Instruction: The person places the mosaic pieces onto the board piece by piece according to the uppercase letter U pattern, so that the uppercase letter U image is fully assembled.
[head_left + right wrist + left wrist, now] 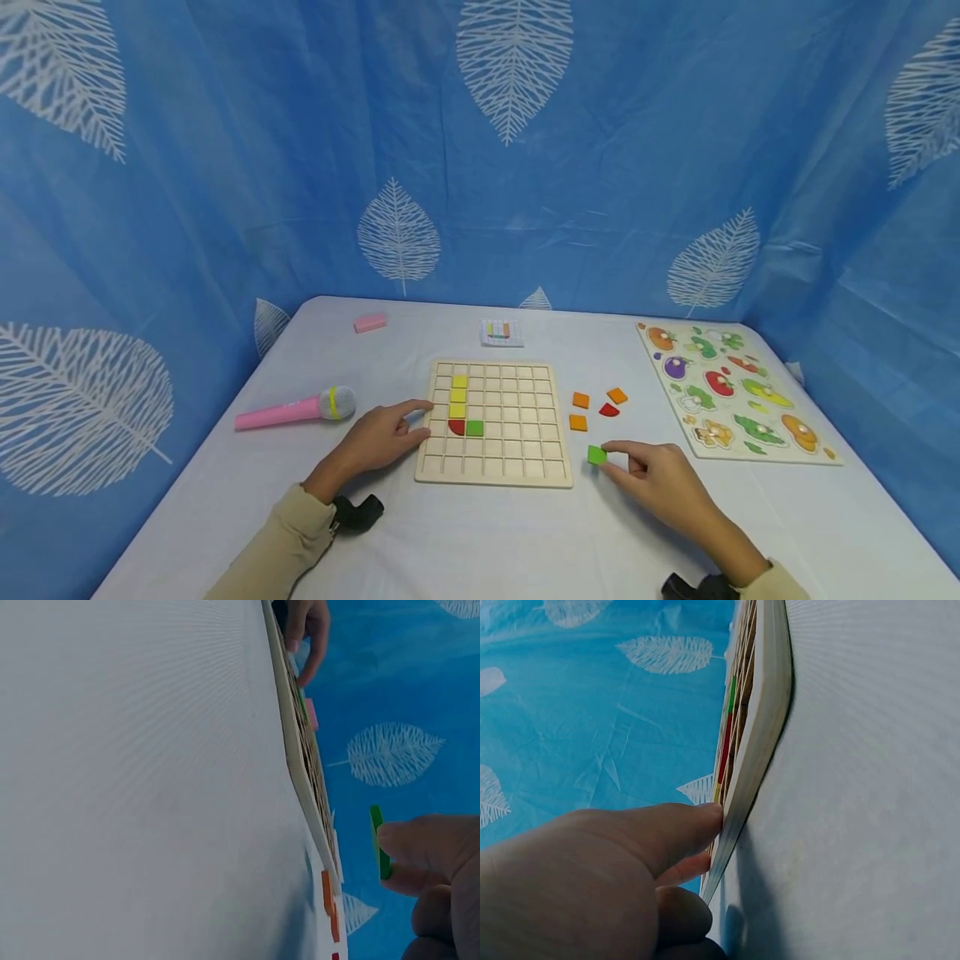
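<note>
A wooden grid board [517, 467] lies on the table in the head view. Two yellow squares [458, 396], a red quarter-circle [457, 427] and a green square [475, 428] sit in its cells. My left hand [384, 437] rests at the board's left edge, thumb and index finger spread apart; in the left wrist view the thumb [697, 821] touches the rim. My right hand [660, 479] pinches a second green square tile [597, 455] between thumb and index finger, right of the board. That tile appears edge-on in the right wrist view, raised above the table.
Several loose orange squares [578, 423] and a red quarter-circle [609, 410] lie right of the board. Beyond it stands a small pattern card [502, 333]. A vegetable puzzle [738, 446] lies far right, a pink microphone [296, 409] left, and a pink block [370, 322] at the back.
</note>
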Demonstrator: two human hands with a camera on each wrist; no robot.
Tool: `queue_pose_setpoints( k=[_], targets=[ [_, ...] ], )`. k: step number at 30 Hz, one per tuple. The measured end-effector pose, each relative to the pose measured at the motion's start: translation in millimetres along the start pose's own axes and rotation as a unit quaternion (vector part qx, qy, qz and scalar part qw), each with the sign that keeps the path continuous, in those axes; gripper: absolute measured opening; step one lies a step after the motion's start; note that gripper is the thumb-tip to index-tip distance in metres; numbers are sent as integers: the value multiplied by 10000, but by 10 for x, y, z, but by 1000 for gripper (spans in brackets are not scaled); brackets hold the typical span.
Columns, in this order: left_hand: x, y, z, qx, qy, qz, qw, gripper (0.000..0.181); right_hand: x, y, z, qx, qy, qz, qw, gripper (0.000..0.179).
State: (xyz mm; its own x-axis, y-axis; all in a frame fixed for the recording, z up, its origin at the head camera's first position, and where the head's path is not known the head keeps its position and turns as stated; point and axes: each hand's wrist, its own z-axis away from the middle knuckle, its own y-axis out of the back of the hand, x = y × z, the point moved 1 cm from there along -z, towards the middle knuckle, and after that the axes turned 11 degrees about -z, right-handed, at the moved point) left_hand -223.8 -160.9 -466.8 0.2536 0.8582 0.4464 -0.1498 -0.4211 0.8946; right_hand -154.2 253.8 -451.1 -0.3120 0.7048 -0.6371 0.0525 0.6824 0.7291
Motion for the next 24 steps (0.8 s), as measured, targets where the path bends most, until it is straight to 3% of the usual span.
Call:
queue_pose_setpoints(
  k=[11,19,24],
  targets=[
    [16,-9,14,29,23,-22,10000,45,-200,-283,-279,-633,365,-333,9968,20],
    [16,-20,33,19,10,36,10000,45,-318,-564,-487,-844,879,-630,9906,21],
    [14,-9,20,71,-13,-14,10000,45,-423,-709,-644,-991,954,-734,9878,20]
  ],
)
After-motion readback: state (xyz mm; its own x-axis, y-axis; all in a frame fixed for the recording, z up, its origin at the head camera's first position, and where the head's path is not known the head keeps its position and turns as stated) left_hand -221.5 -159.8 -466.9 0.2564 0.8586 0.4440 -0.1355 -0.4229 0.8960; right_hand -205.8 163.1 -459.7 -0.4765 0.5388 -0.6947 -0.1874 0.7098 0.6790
